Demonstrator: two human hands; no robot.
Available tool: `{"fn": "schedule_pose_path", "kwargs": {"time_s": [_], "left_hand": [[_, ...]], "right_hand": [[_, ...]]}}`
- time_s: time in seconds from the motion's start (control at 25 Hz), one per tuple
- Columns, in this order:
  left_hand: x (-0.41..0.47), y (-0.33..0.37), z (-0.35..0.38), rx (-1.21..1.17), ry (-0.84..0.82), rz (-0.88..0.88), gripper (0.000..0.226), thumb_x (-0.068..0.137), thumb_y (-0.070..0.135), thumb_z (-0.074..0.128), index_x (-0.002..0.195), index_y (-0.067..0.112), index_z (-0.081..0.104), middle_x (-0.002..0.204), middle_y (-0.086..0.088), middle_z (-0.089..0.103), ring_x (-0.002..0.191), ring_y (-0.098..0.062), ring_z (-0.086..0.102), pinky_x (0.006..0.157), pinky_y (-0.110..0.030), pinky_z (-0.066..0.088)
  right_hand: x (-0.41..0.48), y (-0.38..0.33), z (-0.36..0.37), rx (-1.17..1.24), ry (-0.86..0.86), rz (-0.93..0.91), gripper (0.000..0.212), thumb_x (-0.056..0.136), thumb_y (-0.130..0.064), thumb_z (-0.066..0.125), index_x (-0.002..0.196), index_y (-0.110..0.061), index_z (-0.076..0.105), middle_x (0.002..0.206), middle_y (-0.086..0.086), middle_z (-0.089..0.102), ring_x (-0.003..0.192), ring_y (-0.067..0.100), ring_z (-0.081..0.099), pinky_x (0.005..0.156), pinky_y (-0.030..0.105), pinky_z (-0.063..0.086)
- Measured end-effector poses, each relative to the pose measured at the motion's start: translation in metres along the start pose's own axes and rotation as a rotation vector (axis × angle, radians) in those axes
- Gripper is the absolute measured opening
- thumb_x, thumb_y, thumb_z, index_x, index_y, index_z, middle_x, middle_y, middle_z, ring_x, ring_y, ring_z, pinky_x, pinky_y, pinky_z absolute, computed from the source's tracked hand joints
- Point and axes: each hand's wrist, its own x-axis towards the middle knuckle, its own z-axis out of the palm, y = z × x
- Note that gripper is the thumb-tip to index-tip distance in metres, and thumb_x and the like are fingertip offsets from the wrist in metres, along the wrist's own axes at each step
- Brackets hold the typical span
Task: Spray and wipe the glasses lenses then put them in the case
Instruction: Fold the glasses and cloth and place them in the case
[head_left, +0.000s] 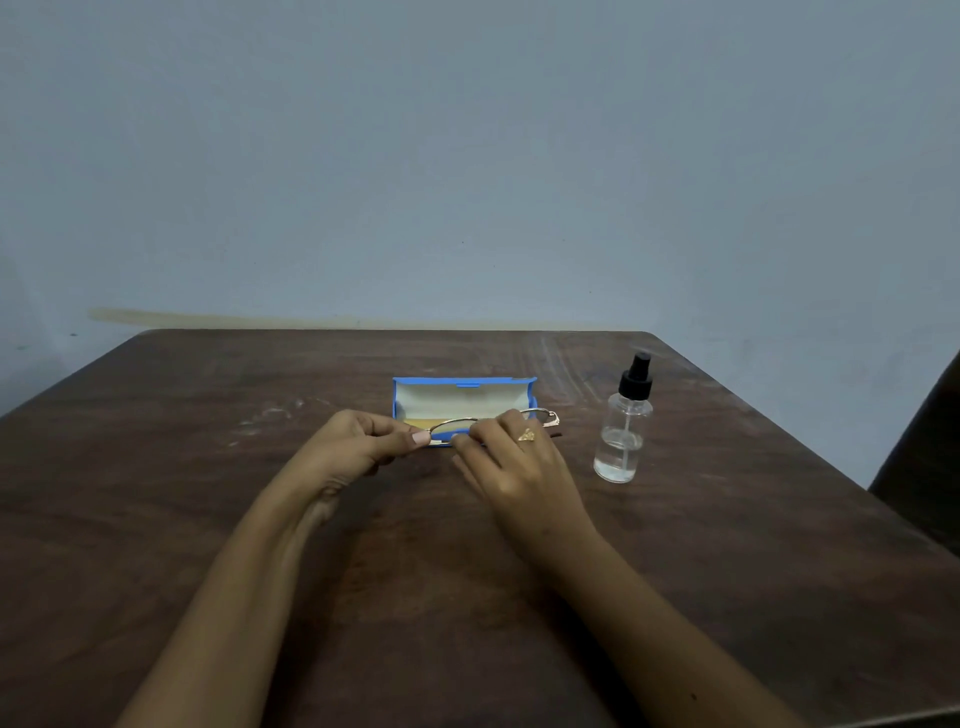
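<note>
Both of the person's bare forearms reach out across the dark brown wooden table, and the two hands meet near its middle over a pair of thin gold-rimmed glasses. The left hand is curled, its thumb and forefinger pinched on the near left end of the frame. The right hand, wearing a gold ring on one finger, lies palm down over the right half of the glasses, its fingertips closed on the frame close to the left hand's thumb; how firmly it grips I cannot tell, since the hand covers that part. One lens rim arcs in the gap between the two hands, and the far right corner of the frame pokes out just beyond the right hand's knuckles, with a dark temple tip showing beside it. Directly behind both hands, touching or nearly touching the glasses, lies the blue case, open, its pale cream lining facing up and its lid standing toward the wall. Whether the glasses rest on the case's front edge or are held just above it I cannot make out. To the right of the right hand, near but apart from it, stands a small clear spray bottle with a black pump top, upright, holding some clear liquid. A plain blue-grey wall rises past the table's far edge.
</note>
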Motion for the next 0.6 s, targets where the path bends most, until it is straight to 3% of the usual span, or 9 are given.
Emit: {"fn": "schedule_pose_path", "kwargs": {"time_s": [0.12,0.28,0.44,0.6], "left_hand": [[-0.002,0.002,0.002,-0.034,-0.037,-0.025,0.011,0.075,0.016,0.069,0.065,0.013,0.071,0.036,0.009,0.041,0.034,-0.003,0.027,0.035,-0.011,0.02],[-0.006,0.009,0.003,-0.035,-0.046,-0.018,0.024,0.075,0.015,0.069,0.051,0.014,0.07,0.034,0.007,0.046,0.033,-0.003,0.03,0.034,-0.011,0.02],[-0.012,0.016,0.003,-0.044,-0.07,0.057,0.022,0.075,0.016,0.069,0.053,0.014,0.069,0.037,0.006,0.051,0.031,-0.003,0.028,0.033,-0.01,0.019],[-0.012,0.017,-0.005,-0.195,-0.038,0.078,0.034,0.075,0.034,0.062,0.051,0.011,0.068,0.039,0.005,0.048,0.029,-0.002,0.025,0.033,-0.012,0.018]], "right_hand": [[-0.001,0.002,0.001,-0.024,-0.001,-0.018,0.013,0.078,0.0,0.063,0.071,-0.01,0.063,0.064,0.002,0.056,0.066,0.019,0.043,0.059,0.029,0.031],[0.002,0.002,-0.004,-0.041,0.017,-0.044,0.015,0.077,0.003,0.062,0.067,-0.009,0.062,0.061,0.004,0.054,0.06,0.021,0.046,0.056,0.03,0.033],[0.004,0.004,-0.008,-0.072,0.067,-0.03,0.011,0.079,0.002,0.063,0.073,-0.007,0.066,0.064,0.005,0.058,0.056,0.021,0.05,0.055,0.031,0.038],[0.005,0.005,-0.012,-0.039,0.131,0.03,0.01,0.082,0.002,0.061,0.078,-0.005,0.066,0.068,0.006,0.06,0.06,0.022,0.053,0.057,0.032,0.045]]}}
